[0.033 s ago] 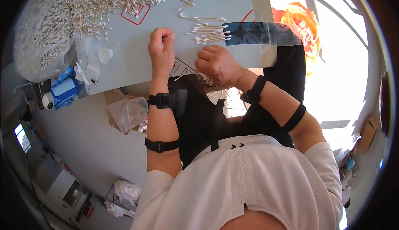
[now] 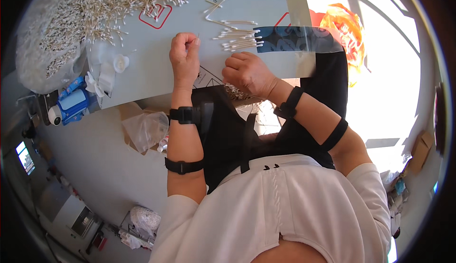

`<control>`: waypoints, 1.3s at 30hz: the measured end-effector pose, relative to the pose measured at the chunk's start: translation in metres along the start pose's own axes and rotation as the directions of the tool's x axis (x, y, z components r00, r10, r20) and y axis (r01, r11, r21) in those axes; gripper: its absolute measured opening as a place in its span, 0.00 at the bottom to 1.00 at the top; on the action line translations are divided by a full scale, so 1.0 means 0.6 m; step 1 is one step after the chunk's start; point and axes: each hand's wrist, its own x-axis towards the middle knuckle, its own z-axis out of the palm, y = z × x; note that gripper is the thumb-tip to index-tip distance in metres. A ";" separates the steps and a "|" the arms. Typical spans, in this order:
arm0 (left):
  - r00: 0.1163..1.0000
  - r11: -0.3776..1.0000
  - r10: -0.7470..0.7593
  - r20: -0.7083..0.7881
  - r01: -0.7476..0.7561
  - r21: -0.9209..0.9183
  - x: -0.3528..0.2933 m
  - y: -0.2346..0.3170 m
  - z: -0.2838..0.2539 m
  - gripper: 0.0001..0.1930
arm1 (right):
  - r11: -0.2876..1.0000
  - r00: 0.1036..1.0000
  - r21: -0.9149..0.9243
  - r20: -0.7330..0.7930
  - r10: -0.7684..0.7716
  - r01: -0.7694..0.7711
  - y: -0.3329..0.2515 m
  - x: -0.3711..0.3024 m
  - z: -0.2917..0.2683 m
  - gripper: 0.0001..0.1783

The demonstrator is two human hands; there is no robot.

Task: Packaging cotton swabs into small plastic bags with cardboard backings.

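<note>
My left hand (image 2: 185,59) rests at the table's near part with its fingers curled and thumb pressed to them. A thin tip seems to show above the thumb, too small to name. To the right, my right hand (image 2: 249,73) is closed too, knuckles up at the table's near edge; what its fingers may hold is hidden. Just beyond it lies a loose row of white cotton swabs (image 2: 240,39), several side by side. Their right ends meet a dark, partly clear plastic strip (image 2: 285,40). A few stray swabs (image 2: 216,9) lie farther off.
A large heap of cotton swabs (image 2: 118,6) spills from a clear bag (image 2: 28,63) at the far left. White plastic pieces (image 2: 107,75) and a blue-and-white object (image 2: 73,105) sit nearby. An orange bag (image 2: 344,30) lies right of the grey table (image 2: 142,80).
</note>
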 end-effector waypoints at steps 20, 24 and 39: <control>0.844 0.912 0.237 0.482 -0.364 0.189 -0.080 0.123 0.049 0.08 | 0.689 0.649 0.564 -0.319 0.690 -0.455 0.028 -0.026 -0.069 0.03; 0.872 0.913 0.239 0.427 -0.351 0.207 -0.068 0.125 0.054 0.05 | 0.741 0.668 0.463 -0.350 0.656 -0.486 0.043 -0.024 -0.077 0.03; 0.972 0.835 0.234 0.000 -0.200 0.512 0.108 0.067 0.062 0.08 | 0.891 0.783 0.067 -0.452 0.428 -0.449 0.073 0.019 -0.059 0.11</control>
